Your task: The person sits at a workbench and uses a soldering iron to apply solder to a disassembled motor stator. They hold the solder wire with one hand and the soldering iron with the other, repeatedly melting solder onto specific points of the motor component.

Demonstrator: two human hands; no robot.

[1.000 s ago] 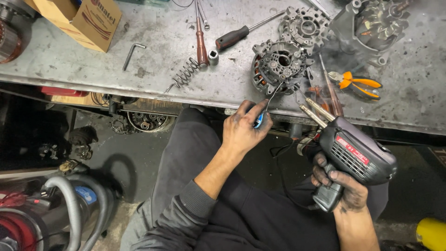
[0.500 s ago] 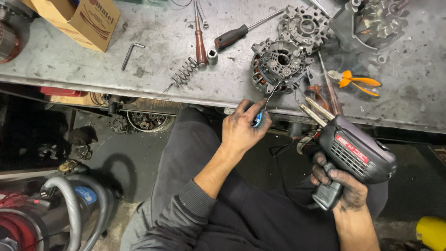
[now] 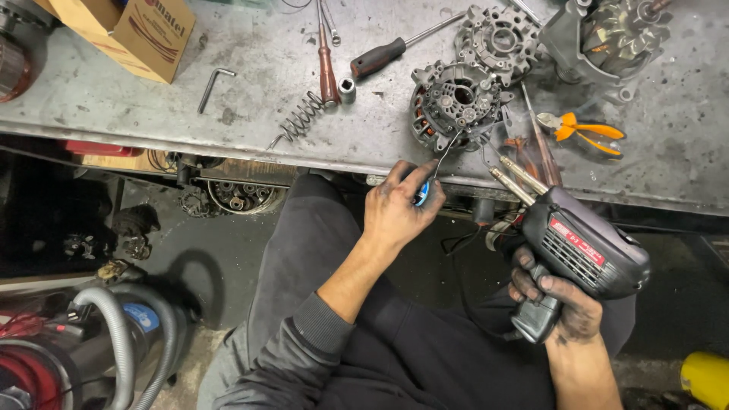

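Blue-handled pick (image 3: 422, 191) sits pinched in the left hand (image 3: 396, 212), its wire tip on the alternator part (image 3: 456, 106) at the tabletop (image 3: 152, 114) edge; almost nothing has shifted. Right hand (image 3: 554, 304) stays clamped on the soldering gun (image 3: 581, 247), tips nearby.

Black soldering gun (image 3: 581, 254) with red label, orange-handled pliers (image 3: 585, 130), grey scuffed workbench (image 3: 152, 114) — tan cardboard box (image 3: 129, 34), blue-tipped tool (image 3: 421, 193).

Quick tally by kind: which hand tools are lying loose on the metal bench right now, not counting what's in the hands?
Screwdrivers: 2, black-handled and brown-handled
Orange pliers: 1
Hex key: 1
Socket: 1
Total: 5
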